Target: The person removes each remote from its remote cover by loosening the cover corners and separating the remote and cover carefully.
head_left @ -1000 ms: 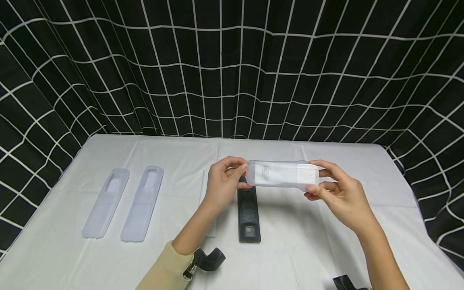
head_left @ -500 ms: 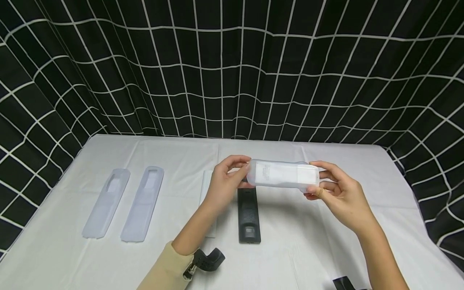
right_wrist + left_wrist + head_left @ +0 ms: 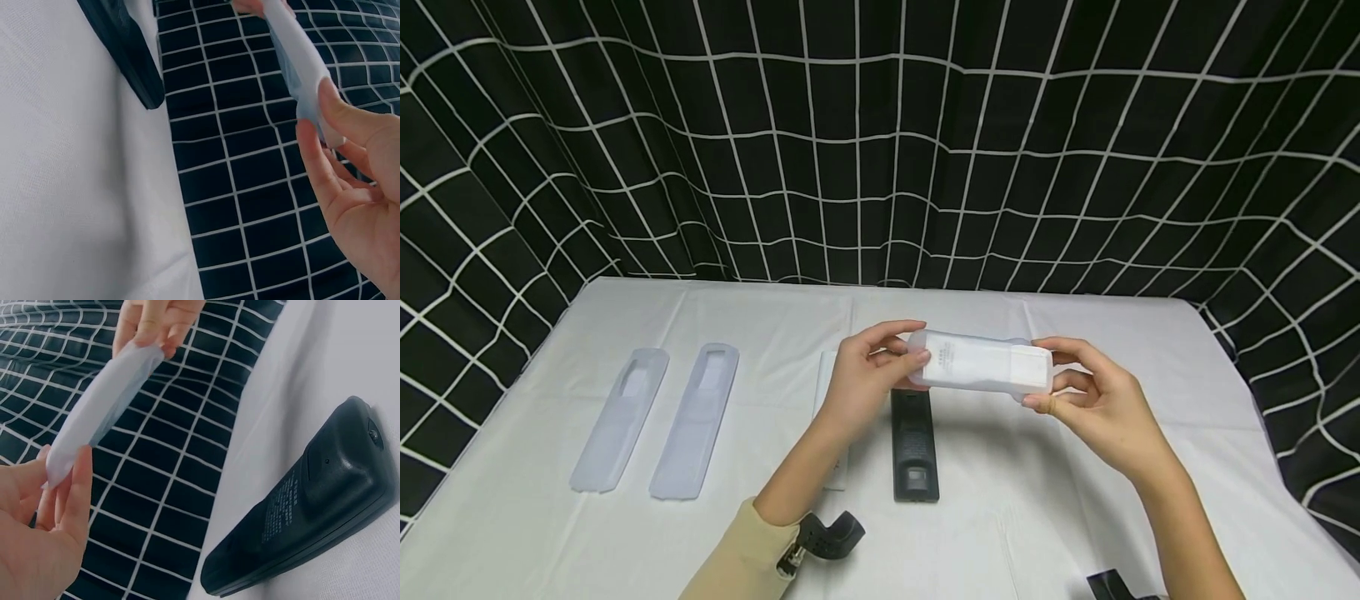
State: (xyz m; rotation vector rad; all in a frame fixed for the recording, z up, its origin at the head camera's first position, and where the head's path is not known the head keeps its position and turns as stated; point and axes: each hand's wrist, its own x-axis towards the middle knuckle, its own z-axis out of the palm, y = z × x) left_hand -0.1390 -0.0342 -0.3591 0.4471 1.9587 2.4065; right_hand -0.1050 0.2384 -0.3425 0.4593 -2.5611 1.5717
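Note:
Both hands hold a white remote control [image 3: 981, 364] in a translucent cover, level above the table, its face with small print and a lid seam toward the head camera. My left hand [image 3: 868, 379] pinches its left end, thumb tip on the face. At the other end my right hand [image 3: 1101, 408] grips between thumb and fingers. The left wrist view shows the white remote [image 3: 94, 412] slanting between both hands. In the right wrist view, thumb and fingers of the right hand [image 3: 362, 169] pinch the cover's end. A black remote control [image 3: 915, 446] lies face down below the left hand.
Two empty translucent covers [image 3: 620, 421] [image 3: 694, 425] lie side by side on the left of the white-clothed table [image 3: 1000, 533]. A flat white object [image 3: 823, 387] is partly hidden behind the left forearm. A black curtain with white grid lines [image 3: 880, 167] surrounds the table's back and sides.
The white remote in its cover has shifted slightly left and tilted a little, its right end lower. My left thumb has moved further onto its face; my right hand has come slightly left.

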